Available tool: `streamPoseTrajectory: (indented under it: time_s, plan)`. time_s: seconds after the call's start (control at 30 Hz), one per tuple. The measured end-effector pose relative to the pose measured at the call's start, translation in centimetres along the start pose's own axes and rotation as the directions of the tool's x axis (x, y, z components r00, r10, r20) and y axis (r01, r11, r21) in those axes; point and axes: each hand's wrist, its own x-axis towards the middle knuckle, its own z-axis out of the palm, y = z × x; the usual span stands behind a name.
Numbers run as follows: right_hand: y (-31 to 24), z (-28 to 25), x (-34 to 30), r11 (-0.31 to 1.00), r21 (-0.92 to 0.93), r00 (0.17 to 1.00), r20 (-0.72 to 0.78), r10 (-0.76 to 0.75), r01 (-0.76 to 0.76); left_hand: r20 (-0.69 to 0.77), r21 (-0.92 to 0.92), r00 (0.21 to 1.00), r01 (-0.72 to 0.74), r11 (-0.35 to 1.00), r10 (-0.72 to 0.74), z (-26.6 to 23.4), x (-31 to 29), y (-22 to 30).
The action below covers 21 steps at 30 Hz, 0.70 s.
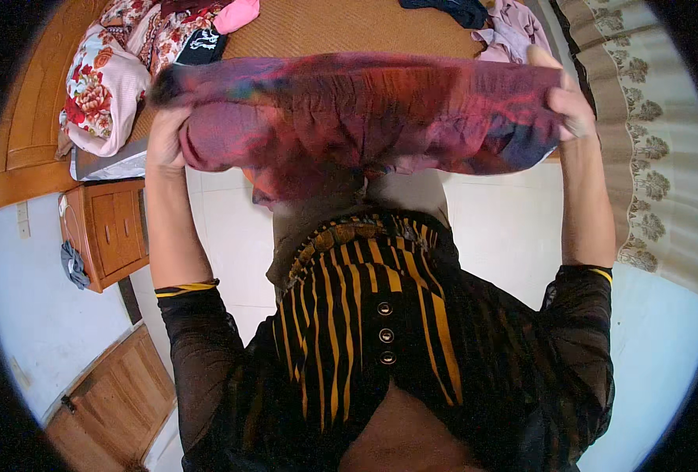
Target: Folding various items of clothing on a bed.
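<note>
A purple-red garment (380, 110) with orange and dark blue patches is stretched wide in front of me, off the bed. Gathers run along its upper part, and a looser fold hangs lower toward the left. My left hand (168, 135) grips its left end, the fingers partly hidden behind the cloth and slightly blurred. At the opposite end, my right hand (571, 102) is closed on the edge, with the thumb on the near side. Both arms reach forward at about the same height.
Beyond the garment lies a bed with a brown woven mat (325, 31). Floral clothes (97, 110), a black cloth (199, 47) and a pink cloth (237, 14) lie at left; dark blue (447, 9) and pale pink clothes (516, 31) at right. A wooden nightstand (117, 232) and a curtain (640, 118) flank me.
</note>
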Motion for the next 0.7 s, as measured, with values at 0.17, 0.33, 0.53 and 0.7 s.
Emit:
streamPoseTrajectory:
  time_s: [0.17,0.33,0.53,0.7]
  plan:
    - [7.7,-1.7,3.5,0.916,0.141,0.812,-0.426,0.399,-0.376,-0.215,-0.05,0.898,0.382,0.923,-0.383,0.5,2.6,-4.6]
    - [13.2,-2.4,5.9,0.882,0.392,0.778,-0.456,0.432,-0.26,-0.174,-0.35,0.822,0.463,0.815,-0.542,4.7,3.3,-6.7]
    - [15.3,4.9,10.0,0.916,0.351,0.791,-0.496,0.358,-0.194,-0.301,0.304,0.953,0.069,0.95,0.027,12.8,2.9,-12.3]
    - [14.9,8.6,11.3,0.897,0.433,0.827,-0.469,0.31,-0.09,-0.077,0.705,0.95,-0.163,0.69,0.303,17.2,2.7,-14.0]
